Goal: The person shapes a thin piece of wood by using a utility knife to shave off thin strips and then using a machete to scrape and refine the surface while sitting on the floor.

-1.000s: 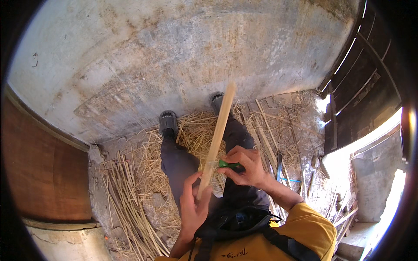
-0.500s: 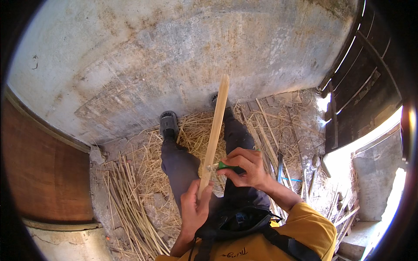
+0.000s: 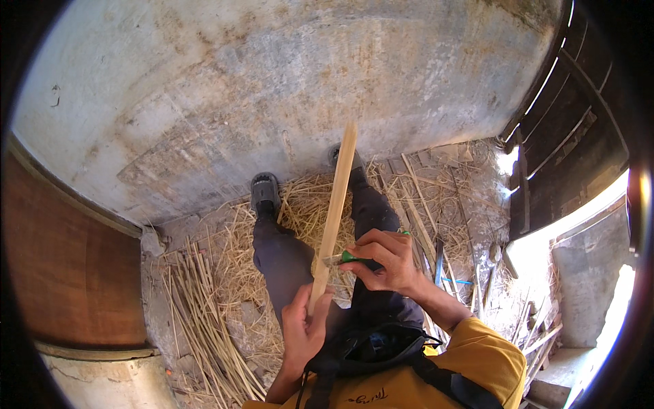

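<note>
A long, flat, pale bamboo strip (image 3: 335,204) slants away from me, its far end narrowing to a point. My left hand (image 3: 304,326) grips its near end, thumb on one side and fingers on the other. From the right, my right hand (image 3: 385,262) is closed around a small tool with a green and black handle (image 3: 349,257). The tool's short metal blade (image 3: 332,260) meets the strip's right edge just above my left hand. Fingers hide most of the handle, so its exact kind is unclear.
Long thin strips (image 3: 204,313) lie in a bundle at the left. Straw-like shavings (image 3: 300,204) cover the floor between my feet. A stained wall (image 3: 286,88) stands ahead, with a brown panel (image 3: 75,259) at the left. More sticks (image 3: 419,204) lie at the right.
The strip's far end has dipped slightly toward me. More of the tool's metal blade shows against the strip. Both hands keep nearly the same place and grip.
</note>
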Available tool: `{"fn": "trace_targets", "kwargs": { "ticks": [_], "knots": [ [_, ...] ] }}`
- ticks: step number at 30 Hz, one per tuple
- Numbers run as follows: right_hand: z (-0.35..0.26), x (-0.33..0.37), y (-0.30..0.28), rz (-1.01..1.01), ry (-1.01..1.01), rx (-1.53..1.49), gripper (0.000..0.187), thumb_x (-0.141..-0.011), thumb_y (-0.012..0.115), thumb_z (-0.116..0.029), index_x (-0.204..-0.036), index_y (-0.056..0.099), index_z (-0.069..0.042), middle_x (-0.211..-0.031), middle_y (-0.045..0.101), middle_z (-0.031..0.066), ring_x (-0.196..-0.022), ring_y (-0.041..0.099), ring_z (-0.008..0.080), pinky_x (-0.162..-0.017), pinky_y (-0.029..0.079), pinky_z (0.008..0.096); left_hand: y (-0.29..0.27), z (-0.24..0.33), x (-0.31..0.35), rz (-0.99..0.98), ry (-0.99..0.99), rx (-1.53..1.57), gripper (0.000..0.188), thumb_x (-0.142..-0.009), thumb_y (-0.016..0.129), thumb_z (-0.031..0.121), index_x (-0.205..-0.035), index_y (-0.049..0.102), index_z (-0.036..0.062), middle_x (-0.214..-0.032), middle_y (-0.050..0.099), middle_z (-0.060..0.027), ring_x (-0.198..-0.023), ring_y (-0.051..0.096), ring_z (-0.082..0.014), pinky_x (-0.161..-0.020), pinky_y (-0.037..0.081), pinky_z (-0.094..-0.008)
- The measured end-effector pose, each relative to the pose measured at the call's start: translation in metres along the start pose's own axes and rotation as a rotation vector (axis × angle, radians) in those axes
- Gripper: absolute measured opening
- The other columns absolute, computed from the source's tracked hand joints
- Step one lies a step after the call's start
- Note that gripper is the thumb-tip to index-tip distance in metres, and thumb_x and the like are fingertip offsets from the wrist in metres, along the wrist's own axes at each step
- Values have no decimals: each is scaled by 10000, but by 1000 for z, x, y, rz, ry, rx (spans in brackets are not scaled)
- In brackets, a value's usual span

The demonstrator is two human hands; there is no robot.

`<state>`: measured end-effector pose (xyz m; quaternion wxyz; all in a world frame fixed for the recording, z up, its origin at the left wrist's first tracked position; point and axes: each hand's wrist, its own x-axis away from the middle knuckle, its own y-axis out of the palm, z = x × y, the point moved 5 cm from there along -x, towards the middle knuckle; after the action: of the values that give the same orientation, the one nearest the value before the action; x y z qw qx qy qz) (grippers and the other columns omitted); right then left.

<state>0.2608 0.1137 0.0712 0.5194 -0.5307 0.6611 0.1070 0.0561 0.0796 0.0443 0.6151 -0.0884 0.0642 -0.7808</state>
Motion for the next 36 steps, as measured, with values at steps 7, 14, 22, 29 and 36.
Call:
{"fn": "trace_targets", "kwargs": {
  "ticks": [7,14,22,29,36],
  "knots": [
    [7,-6,1,-14,43,-1,309,-715,939,-182,-893,702,-96,-801,695,48,-593,661,204,-508,502,325,-4,-3,6,14,-54,17,199,-1067,616,209,-1114,670,23,-703,483,77,-623,403,-4,-540,287,-210],
    [60,-26,-13,148,337,-17,275,-790,903,-118,-950,705,-12,-844,726,115,-683,706,245,-585,529,320,-2,-32,21,-63,-99,54,228,-1070,621,244,-1135,663,30,-703,459,86,-605,379,0,-531,266,-205],
    [71,-32,-5,150,219,-7,267,-812,884,-121,-982,716,-2,-840,728,127,-690,713,270,-633,557,346,-7,-38,24,-58,-132,93,225,-1081,598,233,-1165,655,32,-711,445,85,-605,391,6,-518,260,-194],
    [171,-38,-82,486,617,-46,193,-988,722,-248,-1042,696,-64,-734,601,-17,-690,500,47,-600,367,261,-22,-50,40,-16,-142,35,156,-1047,612,156,-1117,679,34,-716,527,59,-624,457,-22,-567,343,-203],
    [106,-19,-17,25,860,-487,324,-1013,698,-336,-1203,706,-75,-853,634,-51,-752,564,42,-607,391,252,-28,-41,20,30,-80,29,180,-1059,607,160,-1145,668,14,-667,488,78,-553,392,0,-498,278,-209]
  ]
}}
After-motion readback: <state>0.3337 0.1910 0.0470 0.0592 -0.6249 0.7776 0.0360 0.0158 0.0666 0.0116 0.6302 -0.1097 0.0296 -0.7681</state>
